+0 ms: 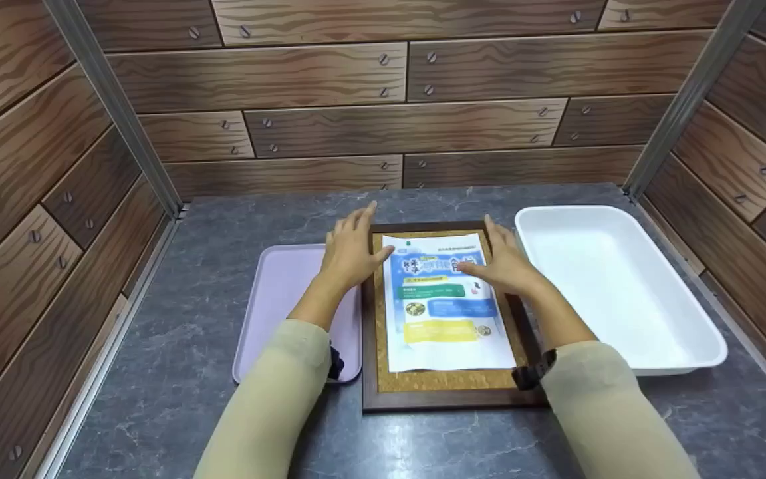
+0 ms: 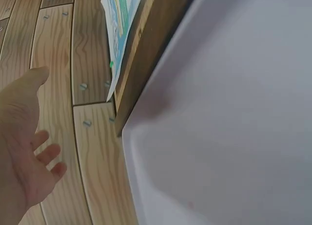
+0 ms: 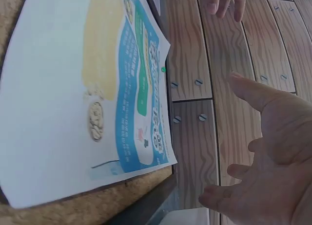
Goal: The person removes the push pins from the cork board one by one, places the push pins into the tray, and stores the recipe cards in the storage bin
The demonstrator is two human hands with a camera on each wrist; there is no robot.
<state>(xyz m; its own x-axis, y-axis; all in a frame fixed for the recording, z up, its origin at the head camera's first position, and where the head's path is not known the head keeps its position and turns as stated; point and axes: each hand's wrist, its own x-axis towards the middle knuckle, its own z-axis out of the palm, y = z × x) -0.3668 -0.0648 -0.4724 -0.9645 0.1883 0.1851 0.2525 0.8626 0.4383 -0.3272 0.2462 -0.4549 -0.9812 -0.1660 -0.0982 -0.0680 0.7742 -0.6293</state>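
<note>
A cork board with a dark brown frame [image 1: 449, 399] lies on the table, bearing a printed poster [image 1: 449, 299] in blue, green and yellow. A green pushpin [image 1: 408, 243] sits at the poster's top edge, and the sheet's lower part lifts slightly. My left hand [image 1: 350, 249] is over the board's upper left edge, fingers extended and thumb apart. Across from it, my right hand [image 1: 506, 263] is at the upper right edge, its thumb overlapping the poster in the head view. Both wrist views show the palms facing inward with nothing held.
Left of the board lies a flat lilac tray [image 1: 290, 286], its right side close against the frame. A deep white tub [image 1: 602, 273] stands on the right. Wood-patterned walls [image 1: 330, 73] enclose the grey marbled table [image 1: 190, 346] at the back and both sides.
</note>
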